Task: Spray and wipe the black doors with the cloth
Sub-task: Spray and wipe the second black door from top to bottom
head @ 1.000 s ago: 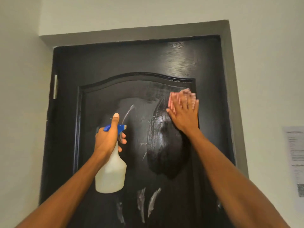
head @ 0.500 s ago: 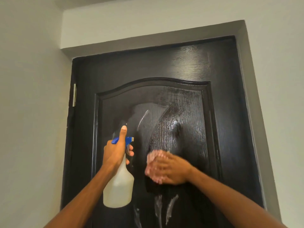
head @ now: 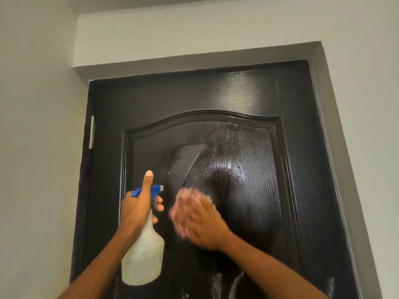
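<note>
A black panelled door [head: 248, 98] fills the view, its arched inner panel wet and streaked with white foam [head: 185, 156]. My left hand [head: 138, 208] grips the neck of a translucent spray bottle [head: 143, 255] with a blue trigger head [head: 155, 188], thumb raised, nozzle pointing at the door. My right hand [head: 198, 221], blurred by motion, presses a pinkish cloth [head: 194, 194] flat against the panel just right of the bottle. Most of the cloth is hidden under the fingers.
A grey door frame [head: 336, 147] surrounds the door, with pale walls on both sides. A metal hinge [head: 92, 132] shows on the door's left edge. Foam runs [head: 235, 283] streak the lower panel.
My right hand with the cloth swept from the panel's upper right down to the lower middle, then slightly up and left. The view tilted upward. The bottle hand stayed about level.
</note>
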